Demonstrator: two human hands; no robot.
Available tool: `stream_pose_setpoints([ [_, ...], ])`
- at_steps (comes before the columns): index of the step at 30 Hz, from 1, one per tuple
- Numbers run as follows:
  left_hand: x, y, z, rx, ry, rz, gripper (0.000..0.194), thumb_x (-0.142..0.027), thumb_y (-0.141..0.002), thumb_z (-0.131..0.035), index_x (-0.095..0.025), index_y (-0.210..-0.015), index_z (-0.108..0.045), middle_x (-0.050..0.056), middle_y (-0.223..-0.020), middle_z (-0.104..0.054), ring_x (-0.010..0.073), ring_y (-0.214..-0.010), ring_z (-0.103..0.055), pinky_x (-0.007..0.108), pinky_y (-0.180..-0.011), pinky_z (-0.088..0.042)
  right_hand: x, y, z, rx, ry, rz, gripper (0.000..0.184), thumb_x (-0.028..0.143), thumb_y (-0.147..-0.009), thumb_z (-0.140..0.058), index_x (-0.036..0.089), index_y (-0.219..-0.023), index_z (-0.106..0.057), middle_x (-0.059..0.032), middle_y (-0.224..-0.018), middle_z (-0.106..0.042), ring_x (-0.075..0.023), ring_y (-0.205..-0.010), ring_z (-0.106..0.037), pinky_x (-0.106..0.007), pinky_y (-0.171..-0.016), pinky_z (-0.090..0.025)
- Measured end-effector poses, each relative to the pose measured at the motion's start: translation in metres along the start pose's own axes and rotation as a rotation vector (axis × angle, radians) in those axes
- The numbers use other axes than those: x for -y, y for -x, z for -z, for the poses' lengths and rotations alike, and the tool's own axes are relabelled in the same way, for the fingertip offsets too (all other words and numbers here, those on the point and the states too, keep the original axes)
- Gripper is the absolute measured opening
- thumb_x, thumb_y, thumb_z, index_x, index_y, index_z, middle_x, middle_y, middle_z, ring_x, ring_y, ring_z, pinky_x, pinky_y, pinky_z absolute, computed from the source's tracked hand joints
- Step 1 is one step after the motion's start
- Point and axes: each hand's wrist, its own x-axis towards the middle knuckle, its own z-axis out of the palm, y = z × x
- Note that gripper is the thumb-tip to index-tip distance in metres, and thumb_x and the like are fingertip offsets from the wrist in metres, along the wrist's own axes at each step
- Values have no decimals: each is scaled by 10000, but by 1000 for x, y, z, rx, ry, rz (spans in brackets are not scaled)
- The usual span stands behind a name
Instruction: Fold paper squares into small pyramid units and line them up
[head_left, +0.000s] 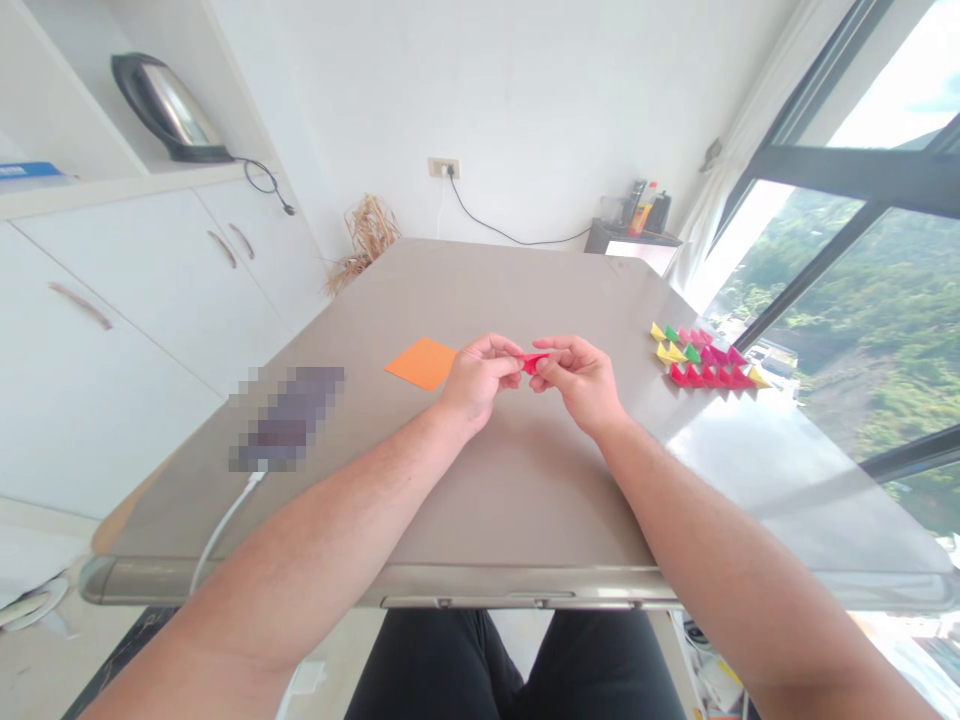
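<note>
A small piece of folded red paper [534, 362] is pinched between both hands above the middle of the table. My left hand [480, 378] grips its left end with thumb and fingers. On its right end, my right hand [581, 380] presses with the thumb, the index finger stretched over the top. Fingers cover part of the paper, so its full shape is hidden. Flat on the table beside my left hand lies orange paper [421, 363], its right corner behind that hand. Rows of small folded paper boats [705, 376] in red, pink, yellow and green stand to the right.
On the left of the grey table [480, 500] lies a blurred-out dark object [289, 420] with a white cable [221, 525] running off the front edge. A window [847, 260] borders the right side. A kettle [176, 110] stands on the left shelf, beyond the table.
</note>
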Motion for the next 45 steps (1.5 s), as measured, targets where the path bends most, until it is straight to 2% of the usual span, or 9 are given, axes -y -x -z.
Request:
stream_pose_setpoints([
  [6, -2, 2, 0, 40, -26, -26, 97, -152, -666, -734, -199, -733, -682, -2, -716, -684, 117, -643, -608, 273, -634, -492, 4, 0, 1, -14, -31, -45, 94, 281, -734, -728, 228, -810, -710, 15, -672, -730, -166, -609, -685, -359, -662, -591],
  [10, -5, 5, -1, 53, -66, -34, 67, -250, -735, -723, -195, -759, -693, 20, -744, -713, 143, -675, -652, 295, -653, -523, 4, 0, 2, -26, -40, -51, 71, 265, -738, -694, 232, -800, -704, 16, -695, -735, -165, -618, -694, -356, -667, -599],
  [13, -6, 8, -3, 25, -173, -96, 139, -294, -733, -765, -195, -751, -669, 19, -753, -710, 151, -699, -658, 288, -636, -520, 6, 1, 2, -14, -20, -63, 107, 303, -752, -687, 227, -827, -698, 5, -739, -744, -173, -664, -712, -357, -692, -604],
  [17, -6, 9, -5, 1, -270, -204, 141, -236, -715, -771, -200, -757, -641, -5, -732, -686, 135, -677, -640, 290, -668, -524, 8, 2, 0, -31, 9, -81, 234, 366, -760, -741, 217, -934, -694, -10, -758, -754, -188, -708, -732, -356, -708, -604],
  [21, -5, 8, -4, -30, -338, -265, 141, -226, -727, -763, -204, -824, -662, 8, -815, -714, 146, -725, -675, 309, -729, -542, 8, 1, -2, -47, 35, -86, 221, 365, -745, -779, 193, -867, -713, -39, -786, -764, -196, -762, -740, -343, -717, -606],
  [26, -2, 7, -4, -35, -338, -241, 148, -265, -734, -772, -199, -837, -689, 22, -805, -732, 180, -763, -711, 346, -774, -564, 8, 1, -3, -63, 94, -85, 193, 364, -751, -761, 188, -828, -735, -46, -768, -766, -195, -771, -738, -344, -728, -610],
  [37, -2, 9, -5, -24, -335, -270, 117, -258, -742, -768, -204, -799, -680, 12, -778, -726, 175, -750, -705, 336, -752, -559, 9, 1, -4, -72, 81, -80, 170, 342, -749, -768, 185, -807, -736, -42, -744, -762, -189, -744, -734, -345, -721, -610],
  [41, -2, 8, -5, -33, -249, -212, 177, -285, -729, -796, -196, -839, -690, 12, -784, -732, 170, -727, -701, 346, -751, -572, 8, 1, -3, -54, 59, -74, 202, 371, -755, -780, 191, -828, -728, -40, -756, -764, -200, -774, -748, -343, -722, -609],
  [45, -4, 6, -4, -24, -288, -181, 185, -316, -722, -815, -184, -802, -713, 28, -764, -742, 172, -733, -693, 320, -708, -555, 5, 0, -3, -66, 49, -56, 252, 415, -749, -799, 193, -843, -726, -36, -764, -756, -203, -773, -746, -350, -712, -607],
])
